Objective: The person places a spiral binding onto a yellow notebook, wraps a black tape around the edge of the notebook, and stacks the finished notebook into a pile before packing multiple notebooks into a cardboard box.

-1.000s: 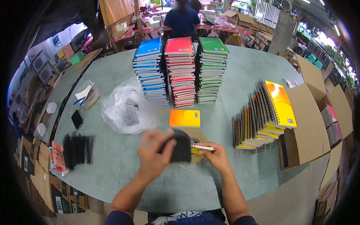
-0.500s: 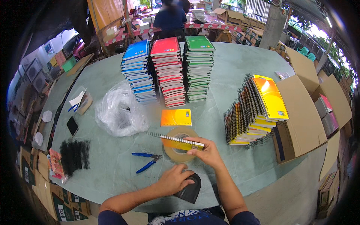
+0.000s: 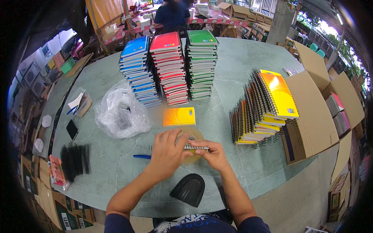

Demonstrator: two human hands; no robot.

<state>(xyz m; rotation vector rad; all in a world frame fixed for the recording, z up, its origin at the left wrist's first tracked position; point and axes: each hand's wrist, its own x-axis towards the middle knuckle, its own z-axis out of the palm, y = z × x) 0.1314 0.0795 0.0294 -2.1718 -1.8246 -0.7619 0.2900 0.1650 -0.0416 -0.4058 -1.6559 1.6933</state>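
Observation:
My right hand (image 3: 213,156) pinches the right end of a yellow spiral notebook (image 3: 193,152) whose silvery coil edge faces up. Curled over the coil's left part is my left hand (image 3: 167,153), its thumb against the near side; it hides most of the notebook. Below the notebook, on the table, lies a round amber ring like a roll of tape (image 3: 199,134), partly covered. One blue handle of the cutters (image 3: 142,156) shows beside my left hand; the rest is hidden. A black rounded pad (image 3: 188,190) lies between my forearms.
Farther off lies a single orange notebook cover (image 3: 178,117). Behind it stand blue (image 3: 134,46), red (image 3: 166,42) and green (image 3: 202,37) notebook stacks. Yellow spiral notebooks (image 3: 278,95) and an open carton (image 3: 311,120) are right; bundled clear plastic (image 3: 122,112) and black coils (image 3: 75,161) are left.
My left hand has risen from the black pad onto the notebook's coil and now covers much of the cutters. My right hand keeps its hold on the notebook.

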